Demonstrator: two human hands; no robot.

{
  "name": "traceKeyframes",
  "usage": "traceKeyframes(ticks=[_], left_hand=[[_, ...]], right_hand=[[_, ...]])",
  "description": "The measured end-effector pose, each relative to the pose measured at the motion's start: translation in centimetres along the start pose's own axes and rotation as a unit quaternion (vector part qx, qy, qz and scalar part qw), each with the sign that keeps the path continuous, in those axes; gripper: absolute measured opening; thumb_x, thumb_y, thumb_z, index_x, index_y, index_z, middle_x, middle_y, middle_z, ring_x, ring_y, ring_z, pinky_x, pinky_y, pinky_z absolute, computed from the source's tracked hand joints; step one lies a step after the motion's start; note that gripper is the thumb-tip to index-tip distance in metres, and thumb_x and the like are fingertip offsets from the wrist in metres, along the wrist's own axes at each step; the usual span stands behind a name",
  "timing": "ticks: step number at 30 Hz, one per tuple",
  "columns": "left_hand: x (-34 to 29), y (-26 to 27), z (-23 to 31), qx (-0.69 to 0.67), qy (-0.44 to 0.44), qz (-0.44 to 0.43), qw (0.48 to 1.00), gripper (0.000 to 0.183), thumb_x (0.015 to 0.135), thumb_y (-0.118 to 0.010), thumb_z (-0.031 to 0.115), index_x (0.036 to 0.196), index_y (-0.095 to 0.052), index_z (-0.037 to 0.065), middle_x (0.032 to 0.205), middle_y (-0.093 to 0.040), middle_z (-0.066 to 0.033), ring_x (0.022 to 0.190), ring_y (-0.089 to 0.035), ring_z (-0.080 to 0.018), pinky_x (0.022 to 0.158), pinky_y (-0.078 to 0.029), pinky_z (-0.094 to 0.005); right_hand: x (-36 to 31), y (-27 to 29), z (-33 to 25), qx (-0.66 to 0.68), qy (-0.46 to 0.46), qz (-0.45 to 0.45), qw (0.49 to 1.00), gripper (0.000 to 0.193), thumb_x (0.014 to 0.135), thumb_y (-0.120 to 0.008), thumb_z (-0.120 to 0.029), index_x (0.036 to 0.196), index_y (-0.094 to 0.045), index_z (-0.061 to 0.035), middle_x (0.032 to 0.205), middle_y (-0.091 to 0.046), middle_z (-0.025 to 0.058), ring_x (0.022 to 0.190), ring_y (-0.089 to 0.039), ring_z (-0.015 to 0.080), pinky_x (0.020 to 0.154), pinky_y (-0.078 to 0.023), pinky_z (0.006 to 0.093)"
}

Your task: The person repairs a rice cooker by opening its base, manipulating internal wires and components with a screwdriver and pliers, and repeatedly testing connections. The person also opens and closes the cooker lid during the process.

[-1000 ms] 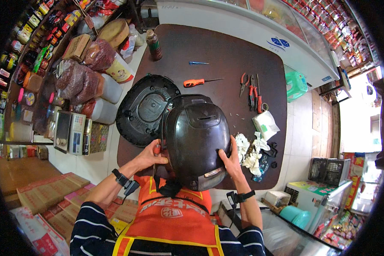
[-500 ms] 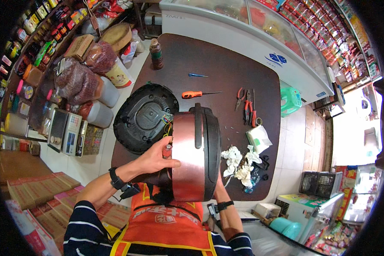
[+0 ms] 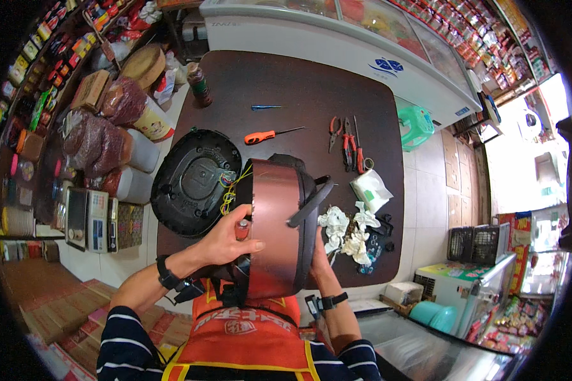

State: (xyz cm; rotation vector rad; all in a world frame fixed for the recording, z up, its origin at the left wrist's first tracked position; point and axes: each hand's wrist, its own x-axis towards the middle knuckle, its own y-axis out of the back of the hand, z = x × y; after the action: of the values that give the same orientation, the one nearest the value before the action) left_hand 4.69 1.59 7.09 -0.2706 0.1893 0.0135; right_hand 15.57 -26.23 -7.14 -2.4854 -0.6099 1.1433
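Note:
A copper-coloured rice cooker [image 3: 274, 228] lies on its side at the table's near edge, its black lid to the right and its underside to the left. My left hand [image 3: 225, 238] grips the underside's rim, thumb on the copper shell; a small red-handled tool [image 3: 242, 229] is tucked in its fingers. My right hand [image 3: 320, 257] is against the lid side, its fingers mostly hidden behind the cooker. The black carrying handle [image 3: 310, 202] sticks out at a slant. Yellow and other coloured wires [image 3: 229, 193] run from the cooker to its detached black base [image 3: 200, 181].
On the dark table [image 3: 286, 76] lie an orange screwdriver [image 3: 260, 137], a small blue tool [image 3: 265, 108], pliers [image 3: 348, 146], a tissue pack [image 3: 371, 190] and crumpled tissues [image 3: 356, 241]. A bottle [image 3: 199, 86] stands far left. Beyond is a chest freezer [image 3: 343, 63]; a green stool [image 3: 415, 127] is right.
The cooker has turned slightly in my hands, and its carrying handle has swung out from upright to a slant. The whole view has shifted, so the table appears further left.

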Motion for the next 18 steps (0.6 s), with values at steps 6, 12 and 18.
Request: traceKeyframes(ticks=[6, 12, 18], left_hand=[[-1.7, 0.4, 0.0, 0.044, 0.035, -0.003, 0.998, 0.059, 0.096, -0.085, 0.006, 0.145, -0.053, 0.000, 0.128, -0.064, -0.0041, 0.114, -0.062, -0.0099, 0.101, -0.054, -0.0306], [-2.6, -0.3, -0.2, 0.092, 0.034, 0.005, 0.995, 0.063, 0.095, -0.087, 0.008, 0.147, -0.053, 0.001, 0.130, -0.064, -0.0048, 0.119, -0.060, -0.0108, 0.105, -0.052, -0.0324], [-0.1, -3.4, -0.6, 0.059, 0.021, -0.014, 0.998, 0.061, 0.097, -0.081, -0.003, 0.148, -0.049, 0.000, 0.133, -0.066, -0.0071, 0.121, -0.063, -0.0113, 0.102, -0.055, -0.0304]], right_hand=[[-1.5, -3.4, -6.7, -0.236, 0.240, -0.082, 0.938, 0.083, 0.114, -0.061, -0.041, 0.176, -0.022, -0.0012, 0.164, -0.047, 0.0171, 0.142, -0.055, 0.0258, 0.118, -0.046, 0.0391], [-2.8, -5.1, -6.8, -0.223, 0.235, -0.082, 0.943, 0.086, 0.108, -0.069, -0.020, 0.176, -0.020, -0.0006, 0.160, -0.048, 0.0135, 0.141, -0.054, 0.0242, 0.120, -0.044, 0.0395], [-2.4, -4.2, -7.1, -0.111, 0.208, -0.082, 0.968, 0.086, 0.105, -0.062, -0.030, 0.177, -0.022, -0.0067, 0.159, -0.052, 0.0130, 0.143, -0.055, 0.0246, 0.119, -0.047, 0.0395]])
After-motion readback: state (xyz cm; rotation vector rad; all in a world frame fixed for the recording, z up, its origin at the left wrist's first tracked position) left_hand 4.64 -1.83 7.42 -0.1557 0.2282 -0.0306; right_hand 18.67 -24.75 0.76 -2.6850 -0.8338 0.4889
